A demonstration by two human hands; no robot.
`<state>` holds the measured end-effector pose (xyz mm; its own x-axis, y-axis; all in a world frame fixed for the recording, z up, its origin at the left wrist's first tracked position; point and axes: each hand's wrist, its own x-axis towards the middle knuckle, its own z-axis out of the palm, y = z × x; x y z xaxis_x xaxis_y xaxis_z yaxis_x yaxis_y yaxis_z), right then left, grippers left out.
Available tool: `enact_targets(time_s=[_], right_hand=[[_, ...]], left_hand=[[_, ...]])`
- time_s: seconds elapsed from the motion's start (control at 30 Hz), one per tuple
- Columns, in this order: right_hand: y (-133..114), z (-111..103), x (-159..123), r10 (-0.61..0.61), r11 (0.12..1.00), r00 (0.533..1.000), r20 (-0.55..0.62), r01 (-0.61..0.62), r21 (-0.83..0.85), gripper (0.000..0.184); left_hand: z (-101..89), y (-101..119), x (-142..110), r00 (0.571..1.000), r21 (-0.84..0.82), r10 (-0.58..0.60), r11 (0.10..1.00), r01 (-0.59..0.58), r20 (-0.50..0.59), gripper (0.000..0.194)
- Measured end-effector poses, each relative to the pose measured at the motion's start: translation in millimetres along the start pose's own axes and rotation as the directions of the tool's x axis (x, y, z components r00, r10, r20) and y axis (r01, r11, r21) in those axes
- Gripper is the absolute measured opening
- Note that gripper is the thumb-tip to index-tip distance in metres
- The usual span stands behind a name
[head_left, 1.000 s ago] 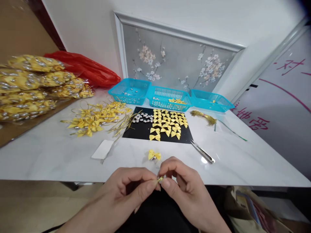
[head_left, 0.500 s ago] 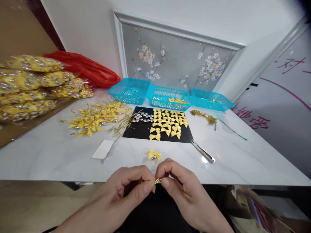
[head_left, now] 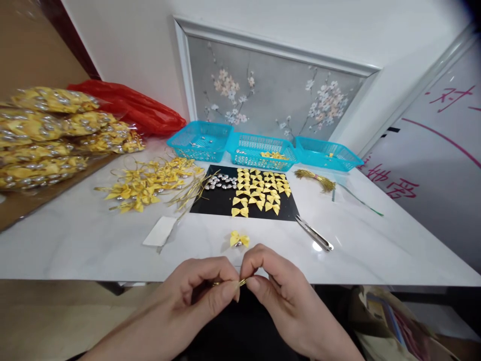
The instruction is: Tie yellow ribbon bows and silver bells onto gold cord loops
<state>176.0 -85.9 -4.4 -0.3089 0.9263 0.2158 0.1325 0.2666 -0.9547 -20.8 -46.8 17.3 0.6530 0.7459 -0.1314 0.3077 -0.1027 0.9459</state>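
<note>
Between the fingertips of both hands, just off the table's front edge, runs a gold twist tie [head_left: 242,283]. My left hand [head_left: 205,293] pinches it between thumb and forefinger. From the other side my right hand [head_left: 276,288] pinches it too, its fingertips close to the left ones. Much of the tie is hidden by the fingers. Just beyond the hands lies a yellow bow with a silver bead [head_left: 239,239]. Past that, several yellow bows [head_left: 257,193] sit in columns on a black mat [head_left: 216,206], with loose silver beads [head_left: 221,182] at its left.
Silver thread snips [head_left: 314,233] lie right of the mat. Gold ties [head_left: 315,180] are bundled behind them. Blue baskets [head_left: 263,163] line the wall. At left are a white card [head_left: 161,231], a pile of beaded bows [head_left: 141,188] and bagged bows [head_left: 45,130].
The gold tie has turned in my fingertips and shows as a narrow strand between them. My hands have stayed almost in place, with the fingertips shifting slightly left.
</note>
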Motion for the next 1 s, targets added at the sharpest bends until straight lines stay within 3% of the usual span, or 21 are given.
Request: enact_targets(time_s=[0.4,0.57,0.77,1.0], right_hand=[[0,-1,1,0.024,0.999,1.0,0.0,-0.024,0.027,0.008],[-1,-1,2,0.025,1.0,0.999,-0.021,-0.025,-0.005,0.012],[-4,-1,2,-0.047,0.991,0.997,-0.064,0.039,-0.125,0.016],[-11,5,0,-0.174,0.924,0.981,-0.081,0.134,-0.357,0.02]], left_hand=[[-1.4,-4,2,1.0,0.012,0.016,1.0,-0.016,-0.014,0.034],[-2.0,-6,-2,0.999,0.151,0.002,0.989,0.005,-0.048,0.031],[-5.7,-1,-6,0.997,0.293,0.076,0.954,-0.064,-0.03,0.019],[-0.8,4,-1,0.99,0.248,0.009,0.969,0.027,-0.141,0.017]])
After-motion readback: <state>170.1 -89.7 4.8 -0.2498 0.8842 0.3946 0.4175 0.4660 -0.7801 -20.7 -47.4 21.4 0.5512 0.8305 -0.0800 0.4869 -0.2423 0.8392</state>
